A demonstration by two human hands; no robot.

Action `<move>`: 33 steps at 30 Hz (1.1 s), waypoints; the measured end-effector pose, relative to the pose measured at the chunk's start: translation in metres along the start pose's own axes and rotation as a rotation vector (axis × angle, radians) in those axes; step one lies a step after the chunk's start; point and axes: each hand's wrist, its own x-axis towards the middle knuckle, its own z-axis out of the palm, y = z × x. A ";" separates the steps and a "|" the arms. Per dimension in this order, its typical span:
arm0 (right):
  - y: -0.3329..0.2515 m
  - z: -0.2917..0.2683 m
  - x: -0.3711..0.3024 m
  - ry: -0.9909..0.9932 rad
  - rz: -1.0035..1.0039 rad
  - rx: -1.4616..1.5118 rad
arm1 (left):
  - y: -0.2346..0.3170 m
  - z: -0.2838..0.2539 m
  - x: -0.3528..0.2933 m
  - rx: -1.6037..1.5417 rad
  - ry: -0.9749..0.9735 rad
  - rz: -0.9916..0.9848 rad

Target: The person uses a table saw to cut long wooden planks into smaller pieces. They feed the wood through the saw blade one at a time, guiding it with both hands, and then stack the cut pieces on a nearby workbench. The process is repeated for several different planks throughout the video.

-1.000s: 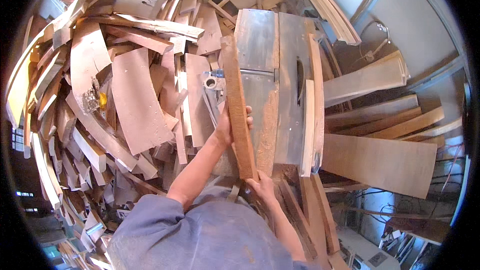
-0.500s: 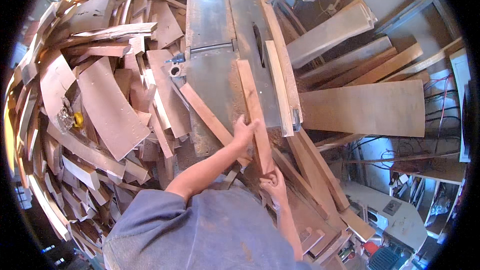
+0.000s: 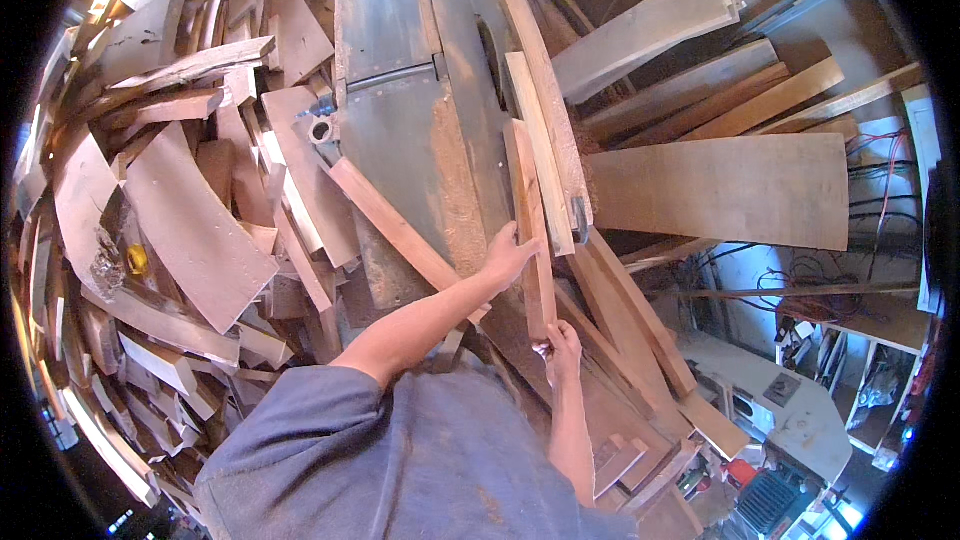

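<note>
A long narrow wooden strip (image 3: 526, 180) lies along the right part of a grey metal machine table (image 3: 400, 140), close beside the wooden fence strips (image 3: 545, 155). My left hand (image 3: 512, 254) is wrapped on the strip's left side around its middle. At the near end, my right hand (image 3: 563, 348) grips the same strip with bent fingers, past the table's near edge. A band of sawdust (image 3: 460, 210) covers the table left of the strip. Farther off, a dark slot (image 3: 490, 55) runs in the tabletop by the fence. Another wooden strip (image 3: 400, 230) slants across the table's near-left corner under my left forearm.
Heaped boards and offcuts (image 3: 200, 220) crowd the left side. Wide planks (image 3: 720, 190) lean at the right. Several long strips (image 3: 640, 330) lie to the right of my right hand. A grey machine (image 3: 770, 395) with a motor (image 3: 768, 500) stands at the lower right.
The strip has moved right across the table, from over the sawdust to beside the fence, with both hands on it. The whole view has shifted slightly.
</note>
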 end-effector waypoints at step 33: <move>-0.013 0.031 -0.025 -0.273 0.399 0.282 | 0.035 -0.031 -0.010 -0.499 -0.049 -0.170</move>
